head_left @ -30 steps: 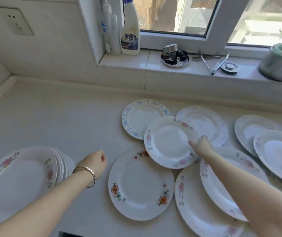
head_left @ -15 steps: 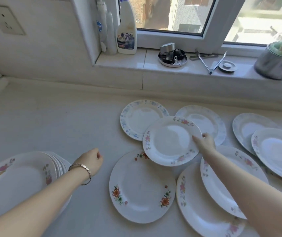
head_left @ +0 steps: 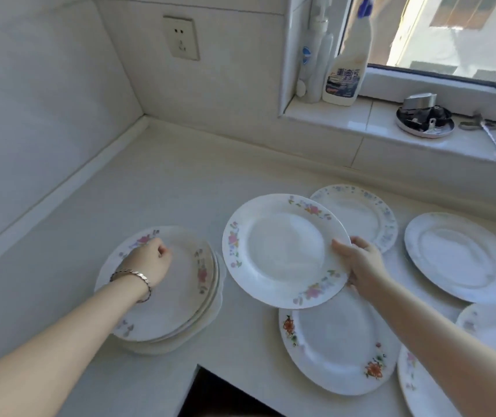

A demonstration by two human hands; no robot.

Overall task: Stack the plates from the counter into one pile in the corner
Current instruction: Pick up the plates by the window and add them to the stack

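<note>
Right hand (head_left: pixel 361 263): fingers pinch the right rim of the pink-flowered plate (head_left: pixel 283 251), thumb on top.
Carried plate: it hangs tilted in the air, between the pile (head_left: pixel 207 299) and the loose plates, over the far edge of the orange-flowered plate (head_left: pixel 337 341).
Left hand (head_left: pixel 150 260): fingers curled in and holding nothing, over the pile's top plate; we cannot tell if it touches.
Pile: on the surface (head_left: pixel 180 188) at near left, short of the far-left corner.
Just changed: a second ago this plate lay on its neighbours under the right hand; now it is lifted and carried left, and the left hand has moved from bare surface to the pile.
Meaning: we judge one more plate is about to land; several wait on the right.
</note>
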